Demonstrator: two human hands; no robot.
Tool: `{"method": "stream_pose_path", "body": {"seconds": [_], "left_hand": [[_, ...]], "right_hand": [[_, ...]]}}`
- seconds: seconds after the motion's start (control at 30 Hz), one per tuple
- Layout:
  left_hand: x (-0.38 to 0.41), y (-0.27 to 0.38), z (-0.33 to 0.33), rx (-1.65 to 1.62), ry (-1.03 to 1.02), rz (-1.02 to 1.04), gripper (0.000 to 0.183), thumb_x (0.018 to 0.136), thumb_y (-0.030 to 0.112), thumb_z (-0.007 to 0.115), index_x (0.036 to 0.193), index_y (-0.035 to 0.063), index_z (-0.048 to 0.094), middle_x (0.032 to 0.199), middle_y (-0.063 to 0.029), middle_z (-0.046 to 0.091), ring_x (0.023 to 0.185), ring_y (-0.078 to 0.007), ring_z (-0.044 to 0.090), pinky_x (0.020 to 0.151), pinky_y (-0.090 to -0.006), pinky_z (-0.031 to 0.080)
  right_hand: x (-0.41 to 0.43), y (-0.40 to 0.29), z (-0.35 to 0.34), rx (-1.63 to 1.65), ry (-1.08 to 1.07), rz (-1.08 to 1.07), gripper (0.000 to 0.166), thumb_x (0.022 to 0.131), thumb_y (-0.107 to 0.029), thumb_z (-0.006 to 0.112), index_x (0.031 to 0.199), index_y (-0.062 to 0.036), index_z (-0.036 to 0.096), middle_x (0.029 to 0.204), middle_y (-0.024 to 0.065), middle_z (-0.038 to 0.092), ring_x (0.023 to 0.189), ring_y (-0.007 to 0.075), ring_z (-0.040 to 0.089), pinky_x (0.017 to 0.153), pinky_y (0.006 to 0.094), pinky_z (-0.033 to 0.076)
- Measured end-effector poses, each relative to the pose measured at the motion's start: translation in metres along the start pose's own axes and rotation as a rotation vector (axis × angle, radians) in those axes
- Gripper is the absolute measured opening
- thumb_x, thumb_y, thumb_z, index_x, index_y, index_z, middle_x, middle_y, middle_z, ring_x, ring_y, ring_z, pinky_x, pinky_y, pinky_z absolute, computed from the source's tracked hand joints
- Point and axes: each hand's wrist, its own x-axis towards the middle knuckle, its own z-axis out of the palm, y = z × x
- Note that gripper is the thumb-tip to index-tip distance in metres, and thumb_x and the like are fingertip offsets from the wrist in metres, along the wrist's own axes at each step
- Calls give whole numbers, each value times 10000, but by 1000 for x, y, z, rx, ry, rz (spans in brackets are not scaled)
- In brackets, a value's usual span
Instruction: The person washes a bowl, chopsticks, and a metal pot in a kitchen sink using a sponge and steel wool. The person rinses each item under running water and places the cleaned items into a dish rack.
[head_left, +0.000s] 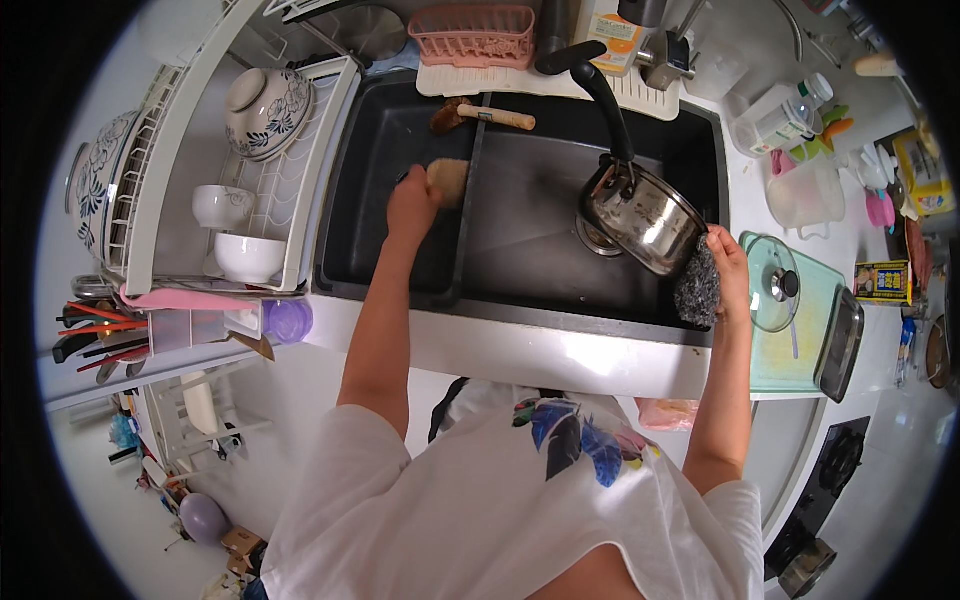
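Note:
A stainless steel saucepan (641, 217) with a black handle is tilted on its side over the right basin of the dark double sink (525, 262), near the drain. My right hand (729, 270) grips a grey scouring pad (697, 289) at the pan's right rim. Over the left basin, my left hand (414, 199) is closed on a tan sponge or scrub pad (448, 182) beside the divider. A wooden-handled brush (495, 116) lies across the top of the divider. The pan's inside is hidden from view.
A white dish rack (300, 172) with bowls stands at the left. Behind the sink are a pink basket (472, 34), a drain mat (551, 82) and a bottle (611, 41). On the right, a glass lid (772, 285) rests on a green cutting board (814, 330).

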Motion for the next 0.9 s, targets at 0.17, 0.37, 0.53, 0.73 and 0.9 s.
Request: {"method": "stream_pose_path", "body": {"seconds": [0.17,0.37,0.53,0.73,0.9], "left_hand": [[-13,-1,-32,102,46,-14,121,752,114,546,786,31,464,707,-210,591,703,-384,588,598,-468,464],[-7,4,-40,101,143,166,130,744,111,569,796,44,470,700,-186,578,699,-371,582,583,-470,456],[-15,-18,-12,-59,-47,166,124,739,108,583,788,55,482,678,-183,573,670,-385,572,585,-469,452],[14,5,-31,59,225,95,176,726,137,614,737,32,473,633,-173,569,605,-357,580,523,-451,456],[17,33,6,95,85,131,186,752,168,622,745,22,507,652,-167,595,624,-343,600,560,-440,485]], "right_hand": [[-3,-1,-3,-41,25,-19,224,861,-248,606,958,-45,614,846,-66,543,820,37,441,795,194,324],[-6,-13,10,5,36,22,229,865,-256,601,954,-45,612,843,-62,548,820,38,442,790,197,325],[-1,-5,7,-20,-15,-14,233,865,-263,602,949,-47,612,847,-61,552,825,40,445,787,196,327],[-4,-6,10,-15,48,27,242,863,-264,605,966,-46,616,865,-57,564,866,50,463,835,211,331],[2,-2,18,39,-51,-17,246,866,-262,600,975,-41,615,892,-46,579,873,54,479,849,214,335]]}}
